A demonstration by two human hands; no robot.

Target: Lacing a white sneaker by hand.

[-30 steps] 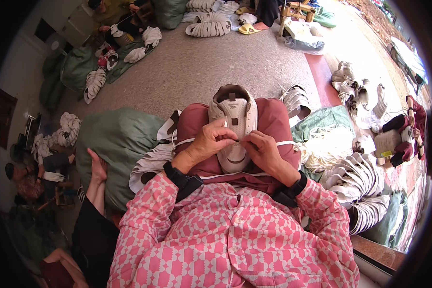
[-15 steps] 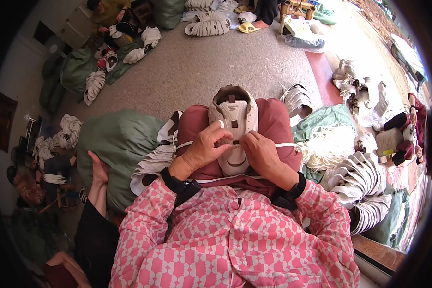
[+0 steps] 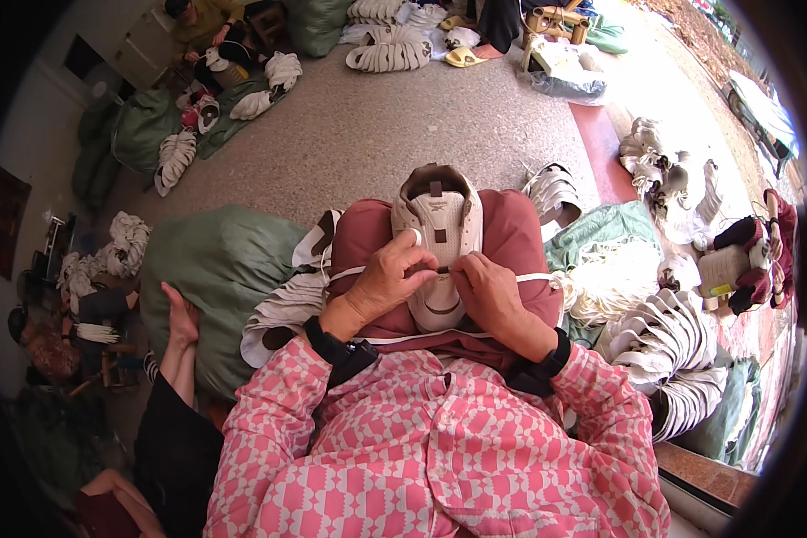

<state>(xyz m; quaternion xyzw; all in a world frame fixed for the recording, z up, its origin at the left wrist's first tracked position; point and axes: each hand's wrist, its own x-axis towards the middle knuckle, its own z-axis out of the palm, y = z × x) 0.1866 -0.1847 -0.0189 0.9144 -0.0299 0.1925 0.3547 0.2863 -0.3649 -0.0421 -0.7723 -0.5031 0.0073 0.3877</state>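
An off-white sneaker (image 3: pixel 439 211) with a brown collar lining lies on my lap, its opening away from me and its toe toward me. My left hand (image 3: pixel 386 278) is closed at the left side of the shoe's throat, with thumb and fingers pinched and a white wrap on one finger. My right hand (image 3: pixel 489 289) pinches at the opposite side, its fingertips close to the left ones. The fingertips hide what they grip. A white strand (image 3: pixel 536 276) crosses my thighs on both sides and passes under the hands.
Stacked shoe pieces (image 3: pixel 659 345) and a heap of white cords (image 3: pixel 614 273) lie to my right. A large green sack (image 3: pixel 229 278) stands on my left, beside another person's bare foot (image 3: pixel 181 318). Farther off, people sit among sacks and more shoe stacks (image 3: pixel 387 52).
My right fingertips have shifted slightly left, closer to my left thumb. The sneaker stays on my lap. The view has shifted slightly.
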